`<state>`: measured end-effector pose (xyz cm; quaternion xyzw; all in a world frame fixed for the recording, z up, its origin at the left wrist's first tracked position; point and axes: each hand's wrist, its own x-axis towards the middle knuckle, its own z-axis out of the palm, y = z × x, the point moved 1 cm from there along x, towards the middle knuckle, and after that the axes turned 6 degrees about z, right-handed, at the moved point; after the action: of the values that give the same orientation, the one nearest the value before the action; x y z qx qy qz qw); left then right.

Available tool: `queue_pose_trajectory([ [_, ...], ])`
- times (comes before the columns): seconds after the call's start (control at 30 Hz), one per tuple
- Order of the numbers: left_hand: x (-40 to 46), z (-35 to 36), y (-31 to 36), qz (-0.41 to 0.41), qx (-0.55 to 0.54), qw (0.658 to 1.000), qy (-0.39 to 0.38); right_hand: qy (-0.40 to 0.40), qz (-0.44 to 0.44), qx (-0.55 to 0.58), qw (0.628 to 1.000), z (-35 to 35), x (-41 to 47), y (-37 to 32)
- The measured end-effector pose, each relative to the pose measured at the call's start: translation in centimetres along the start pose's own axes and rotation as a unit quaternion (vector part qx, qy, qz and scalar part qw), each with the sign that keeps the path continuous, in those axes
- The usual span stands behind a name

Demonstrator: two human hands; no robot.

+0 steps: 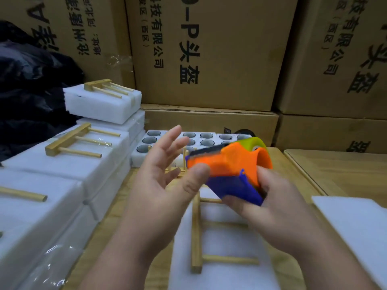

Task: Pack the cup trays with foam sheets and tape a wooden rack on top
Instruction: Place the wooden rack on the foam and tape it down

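Head view: the right hand point(278, 204) grips the tape dispenser point(228, 168), fingers curled round its blue and orange body, held above the pack so tape can be drawn across. The left hand point(165, 176) is spread, fingers straight, thumb at the cutter end, probably feeling for the tape's loose end. Below, the rack point(196, 237) lies on the foam pack point(226, 275) on the desk point(303, 185), waiting for tape. Finished packs point(69, 164) sit stacked to the left; cup trays point(201, 139) lie behind.

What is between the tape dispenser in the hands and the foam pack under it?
In the head view, a wooden rack lies on the foam pack, directly below the tape dispenser; nothing else shows between them.
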<state>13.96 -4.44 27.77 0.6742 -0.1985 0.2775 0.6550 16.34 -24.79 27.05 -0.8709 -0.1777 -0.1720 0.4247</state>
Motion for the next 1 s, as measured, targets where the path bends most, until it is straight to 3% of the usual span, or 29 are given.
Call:
queue_pose_trajectory([
  [0.1,0.2,-0.6,0.5,0.019,-0.022,0.999,0.038,0.022,-0.026,-0.079,0.996,0.1,0.4,1.0],
  [0.2,0.4,-1.3,0.8,0.026,0.003,0.999,0.046,0.047,-0.053,-0.089,0.993,0.2,0.7,1.1],
  [0.37,0.1,-1.7,1.2,0.060,0.083,0.994,-0.035,0.067,-0.093,-0.085,0.990,0.0,0.7,0.4],
  [0.6,0.1,-1.4,2.1,0.117,0.150,0.980,-0.051,0.024,-0.092,-0.109,0.989,-0.2,0.7,0.0],
  [1.0,0.1,-2.1,2.7,0.060,0.177,0.976,-0.110,-0.108,-0.117,-0.111,0.981,0.0,0.6,-1.2],
])
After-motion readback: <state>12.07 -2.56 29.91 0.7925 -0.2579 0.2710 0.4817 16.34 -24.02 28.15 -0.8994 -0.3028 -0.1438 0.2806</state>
